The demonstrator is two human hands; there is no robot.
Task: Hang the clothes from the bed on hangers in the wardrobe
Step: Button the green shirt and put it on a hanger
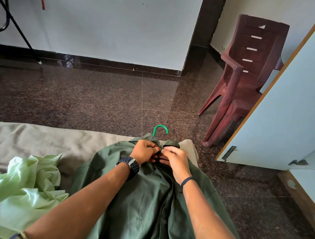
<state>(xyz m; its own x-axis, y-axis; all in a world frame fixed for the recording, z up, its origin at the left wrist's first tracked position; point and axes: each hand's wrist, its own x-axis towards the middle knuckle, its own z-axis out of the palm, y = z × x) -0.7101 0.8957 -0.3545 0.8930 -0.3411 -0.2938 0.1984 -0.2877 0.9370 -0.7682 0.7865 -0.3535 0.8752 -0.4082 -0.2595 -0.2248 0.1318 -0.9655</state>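
Observation:
A dark green shirt (140, 204) lies flat on the bed (28, 141), collar toward the bed's far edge. A green hanger hook (160, 129) sticks out past the collar; the rest of the hanger is hidden inside the shirt. My left hand (143, 150) and my right hand (175, 159) meet at the top of the button placket just below the collar, each pinching the fabric there. A crumpled light green garment (11, 186) lies on the bed to the left of the shirt.
The wardrobe's pale open door (296, 102) stands at the right, with its base (306, 205) along the floor. A stack of maroon plastic chairs (245, 75) is beside the door. A dark-legged table (9, 13) stands at far left. Dark granite floor (95, 94) lies beyond the bed.

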